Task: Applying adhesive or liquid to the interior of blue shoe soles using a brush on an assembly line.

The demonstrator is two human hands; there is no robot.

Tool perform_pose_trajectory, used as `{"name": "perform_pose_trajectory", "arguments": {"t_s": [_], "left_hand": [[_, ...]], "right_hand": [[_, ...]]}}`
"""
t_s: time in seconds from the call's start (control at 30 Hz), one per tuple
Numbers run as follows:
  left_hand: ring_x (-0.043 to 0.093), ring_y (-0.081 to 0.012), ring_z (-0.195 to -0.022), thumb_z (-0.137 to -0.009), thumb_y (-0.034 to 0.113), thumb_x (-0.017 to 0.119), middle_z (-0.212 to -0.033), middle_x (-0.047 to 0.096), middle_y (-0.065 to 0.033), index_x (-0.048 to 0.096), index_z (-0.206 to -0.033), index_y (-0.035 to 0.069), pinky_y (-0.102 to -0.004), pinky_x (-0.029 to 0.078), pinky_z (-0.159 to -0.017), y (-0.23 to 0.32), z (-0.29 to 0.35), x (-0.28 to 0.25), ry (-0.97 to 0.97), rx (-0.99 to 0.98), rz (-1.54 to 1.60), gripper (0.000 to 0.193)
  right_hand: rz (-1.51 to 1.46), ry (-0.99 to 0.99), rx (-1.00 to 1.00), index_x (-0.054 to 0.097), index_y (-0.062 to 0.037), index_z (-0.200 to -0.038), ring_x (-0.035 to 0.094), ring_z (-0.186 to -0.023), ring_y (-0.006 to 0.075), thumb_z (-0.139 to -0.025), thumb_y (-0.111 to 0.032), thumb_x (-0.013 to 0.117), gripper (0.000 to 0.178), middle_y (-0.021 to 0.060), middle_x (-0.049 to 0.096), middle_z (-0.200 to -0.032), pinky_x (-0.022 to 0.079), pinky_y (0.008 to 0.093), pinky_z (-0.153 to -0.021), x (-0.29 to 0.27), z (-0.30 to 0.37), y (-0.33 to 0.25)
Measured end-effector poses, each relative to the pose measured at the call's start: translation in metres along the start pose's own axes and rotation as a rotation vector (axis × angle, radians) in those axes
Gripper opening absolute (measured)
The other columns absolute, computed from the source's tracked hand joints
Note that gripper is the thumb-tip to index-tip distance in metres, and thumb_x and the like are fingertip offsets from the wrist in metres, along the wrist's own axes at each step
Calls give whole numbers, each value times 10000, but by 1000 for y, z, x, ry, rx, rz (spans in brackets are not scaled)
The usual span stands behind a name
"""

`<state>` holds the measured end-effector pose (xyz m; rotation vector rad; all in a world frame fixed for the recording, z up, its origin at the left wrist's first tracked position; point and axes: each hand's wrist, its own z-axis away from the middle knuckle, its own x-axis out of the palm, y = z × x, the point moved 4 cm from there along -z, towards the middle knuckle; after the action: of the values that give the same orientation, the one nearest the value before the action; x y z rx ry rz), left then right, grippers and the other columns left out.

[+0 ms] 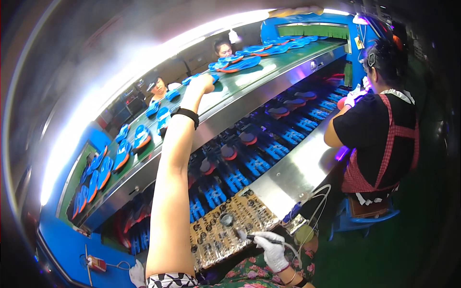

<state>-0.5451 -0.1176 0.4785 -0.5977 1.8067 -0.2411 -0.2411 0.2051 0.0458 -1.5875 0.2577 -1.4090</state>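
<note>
Blue shoe sole, foot-shaped with smooth curved edges, lies on the smooth green conveyor belt, right at the left hand. Left arm stretched out over the belt, black band at wrist, hand bent, fingers mostly hidden; can't tell how far open or whether it grips the sole.

Right hand, in white knit-looking glove, is closed round a slim black-handled brush, pale tip over the work board. Board is rectangular, brownish, glossy film-like surface, blotched with dark stains; small round grey dish sits on it. Thin white tube loops just right of it.

More blue soles with orange rims along the belt. Conveyor side is shiny bare metal; lower level carries blue pieces in rows, plus dark rounded ones with reddish edges.

At right, seated co-worker in black top and red checked apron, white gloves, holding a reddish rounded piece. Two more people beyond the belt.
</note>
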Motion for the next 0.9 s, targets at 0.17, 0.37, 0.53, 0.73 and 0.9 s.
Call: {"name": "perform_pose_trajectory", "arguments": {"t_s": [0.17,0.37,0.53,0.73,0.9], "left_hand": [[437,-251,-1445,-916,172,536,-1477,562,-37,612,-1385,344,-576,187,-1232,-6,-45,22,-188,-168,-212,505],[370,-207,-1487,-971,146,483,-1593,422,-18,482,-1485,429,-492,211,-1244,15,-102,66,-458,-86,-279,586],[380,-172,-1477,-896,317,559,-1577,457,0,546,-1364,565,-760,142,-1111,-72,-134,132,-367,-65,-286,529],[444,-374,-1346,-816,120,601,-1359,511,-183,603,-1419,338,-499,159,-1208,-22,-118,104,-328,86,-24,641],[516,-288,-1234,-856,254,656,-1190,574,-120,759,-1222,214,-479,238,-1164,4,-26,29,-245,346,258,382]], "right_hand": [[110,42,14,764,21,-1009,683,-785,96,-863,-5,738,151,61,756,-909,546,235,-713,2,-6,-20],[161,23,-144,741,26,-1018,668,-845,151,-887,20,707,136,71,721,-938,542,283,-739,-12,-40,-35],[181,-10,-152,740,30,-1020,682,-870,171,-873,39,709,151,89,733,-952,541,292,-765,-7,-51,-28],[198,1,-168,740,31,-1021,686,-877,173,-866,45,710,158,95,738,-958,541,295,-776,-2,-50,-27],[269,-73,-90,767,16,-1021,686,-835,92,-866,-19,742,160,54,758,-940,542,227,-743,15,-33,-26]]}}
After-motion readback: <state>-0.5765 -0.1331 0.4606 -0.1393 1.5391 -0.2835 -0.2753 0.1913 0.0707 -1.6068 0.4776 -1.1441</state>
